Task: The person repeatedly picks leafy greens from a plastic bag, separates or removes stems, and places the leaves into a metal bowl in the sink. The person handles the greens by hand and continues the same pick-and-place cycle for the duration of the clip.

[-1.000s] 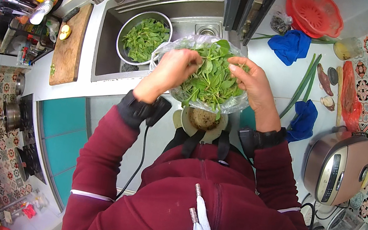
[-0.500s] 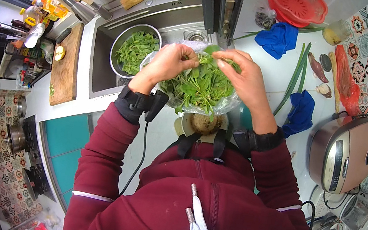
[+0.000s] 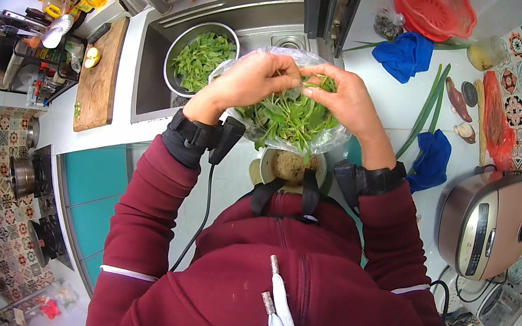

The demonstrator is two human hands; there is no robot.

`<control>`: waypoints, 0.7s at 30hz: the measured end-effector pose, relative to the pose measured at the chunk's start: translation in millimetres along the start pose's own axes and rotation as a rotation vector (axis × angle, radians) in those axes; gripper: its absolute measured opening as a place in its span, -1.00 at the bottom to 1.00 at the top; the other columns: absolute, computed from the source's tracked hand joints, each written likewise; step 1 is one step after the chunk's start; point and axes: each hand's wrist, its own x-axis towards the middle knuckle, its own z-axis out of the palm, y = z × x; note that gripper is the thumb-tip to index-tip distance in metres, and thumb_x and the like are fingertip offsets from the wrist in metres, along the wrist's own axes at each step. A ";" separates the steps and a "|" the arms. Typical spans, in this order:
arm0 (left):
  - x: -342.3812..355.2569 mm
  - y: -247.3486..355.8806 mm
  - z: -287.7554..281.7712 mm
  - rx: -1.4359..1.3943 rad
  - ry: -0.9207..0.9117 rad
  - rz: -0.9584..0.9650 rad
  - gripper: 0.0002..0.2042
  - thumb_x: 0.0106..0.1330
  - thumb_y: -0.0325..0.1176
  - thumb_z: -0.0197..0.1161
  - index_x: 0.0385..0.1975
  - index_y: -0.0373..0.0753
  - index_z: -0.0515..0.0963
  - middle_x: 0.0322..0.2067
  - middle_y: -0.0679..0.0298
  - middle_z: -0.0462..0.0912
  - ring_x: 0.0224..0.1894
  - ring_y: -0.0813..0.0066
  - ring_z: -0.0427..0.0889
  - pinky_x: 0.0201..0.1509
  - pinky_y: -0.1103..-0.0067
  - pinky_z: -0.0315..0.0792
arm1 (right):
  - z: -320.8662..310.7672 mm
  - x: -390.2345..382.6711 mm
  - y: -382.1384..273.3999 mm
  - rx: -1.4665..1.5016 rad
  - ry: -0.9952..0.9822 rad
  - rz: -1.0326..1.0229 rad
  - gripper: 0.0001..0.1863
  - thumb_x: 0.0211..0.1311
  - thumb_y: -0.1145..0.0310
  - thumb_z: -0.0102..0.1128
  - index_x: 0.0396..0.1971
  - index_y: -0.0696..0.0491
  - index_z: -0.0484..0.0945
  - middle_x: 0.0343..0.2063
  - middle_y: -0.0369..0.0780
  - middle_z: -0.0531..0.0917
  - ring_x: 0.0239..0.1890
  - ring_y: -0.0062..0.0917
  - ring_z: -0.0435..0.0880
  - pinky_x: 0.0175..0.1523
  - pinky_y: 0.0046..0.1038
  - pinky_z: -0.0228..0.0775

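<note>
Over a clear plastic bag point(image 3: 332, 140) heaped with leafy greens point(image 3: 285, 122), my two hands meet at the fingertips. My left hand point(image 3: 253, 86) is closed in a pinch, and my right hand point(image 3: 344, 101) pinches just beside it. Between them is a bit of leafy green, mostly hidden by the fingers. To the left, in the sink, a round metal bowl point(image 3: 167, 68) holds more leafy greens point(image 3: 202, 60). Under the bag's near edge stands a pale bucket point(image 3: 266, 167) with brown matter inside.
A steel sink point(image 3: 144, 98) and a wooden cutting board point(image 3: 97, 87) with a cut fruit piece lie left. On the right counter are a red basket point(image 3: 434, 12), blue cloths point(image 3: 403, 55), green onions point(image 3: 427, 111) and a rice cooker point(image 3: 489, 225). A dark upright frame point(image 3: 328, 8) stands ahead.
My hands have drawn together until the fingertips meet. The leaf that stood out between them is now mostly covered. The whole view has shifted slightly.
</note>
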 end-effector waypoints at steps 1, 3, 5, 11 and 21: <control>-2.8 -1.2 -0.6 -0.044 0.002 0.011 -0.83 0.29 -0.32 0.24 -0.36 -0.31 0.58 -0.62 0.25 0.55 -0.53 0.58 0.50 -0.41 0.55 0.42 | -2.4 -1.9 2.0 -0.030 -0.016 -0.034 -0.69 0.19 0.46 0.25 -0.05 0.18 0.59 -0.24 -0.25 0.68 -0.14 -0.64 0.61 0.00 -0.58 0.43; -9.7 -3.8 -8.1 0.118 0.074 -0.073 -0.86 0.30 -0.35 0.22 -0.34 -0.31 0.57 -0.59 0.25 0.57 -0.49 0.62 0.54 -0.36 0.57 0.46 | -9.4 -6.6 5.4 0.021 0.064 0.036 -0.72 0.19 0.46 0.25 -0.09 0.20 0.61 -0.24 -0.24 0.69 -0.15 -0.63 0.63 -0.01 -0.58 0.44; -16.8 -6.4 -4.5 0.167 0.053 -0.054 -0.88 0.27 -0.38 0.24 -0.31 -0.28 0.56 -0.55 0.24 0.59 -0.46 0.63 0.56 -0.33 0.57 0.48 | -15.0 -13.0 7.9 0.121 0.130 0.056 -0.71 0.21 0.46 0.24 -0.08 0.21 0.60 -0.25 -0.23 0.69 -0.20 -0.63 0.65 -0.03 -0.59 0.46; -37.4 -13.1 51.0 0.478 -0.041 0.334 -0.88 0.08 -0.45 0.26 -0.36 -0.13 0.59 -0.35 0.25 0.55 -0.24 0.24 0.62 -0.20 0.40 0.53 | -14.5 -20.3 3.4 0.402 0.198 0.197 -0.66 0.28 0.41 0.18 0.02 0.18 0.54 -0.30 -0.28 0.69 -0.34 -0.83 0.57 -0.40 -0.78 0.25; -31.1 -26.6 55.7 0.658 0.075 0.366 -0.91 0.07 -0.43 0.24 -0.42 -0.17 0.59 -0.25 0.27 0.51 -0.14 0.27 0.55 -0.10 0.43 0.49 | -26.1 -25.5 9.0 0.557 0.386 0.196 -0.65 0.29 0.42 0.13 0.07 0.14 0.49 -0.35 -0.33 0.64 -0.40 -0.85 0.54 -0.54 -0.79 0.07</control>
